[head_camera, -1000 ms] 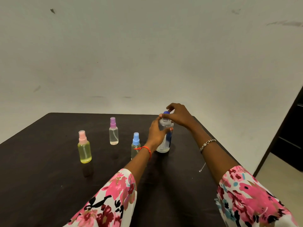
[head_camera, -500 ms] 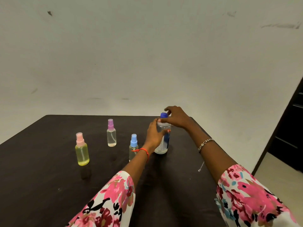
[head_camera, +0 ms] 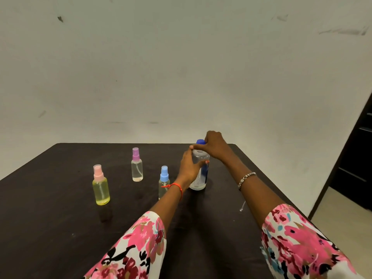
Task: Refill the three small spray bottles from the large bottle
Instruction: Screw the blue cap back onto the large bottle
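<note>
since a second ago the hands have barely shifted: both stay on the large bottle point(head_camera: 199, 174), which stands upright on the dark table point(head_camera: 50, 228) toward its far right side. left hand point(head_camera: 190, 168) wraps around the bottle's clear body; right hand point(head_camera: 211, 147) pinches the blue cap point(head_camera: 200, 141) from above, cap on the neck. the blue-capped spray bottle point(head_camera: 164, 181) stands just beside the left wrist, partly hidden behind it, so its fill level cannot be told. farther left, well apart, the purple-capped spray bottle point(head_camera: 136, 165) holds only a little clear liquid at the bottom, and the pink-capped spray bottle point(head_camera: 100, 186) is nearly full of yellow liquid. the large bottle carries a white and blue label, its print too small to read, and its contents look clear. an orange thread point(head_camera: 175, 186) circles the left wrist, a beaded bracelet point(head_camera: 246, 178) the right.
</note>
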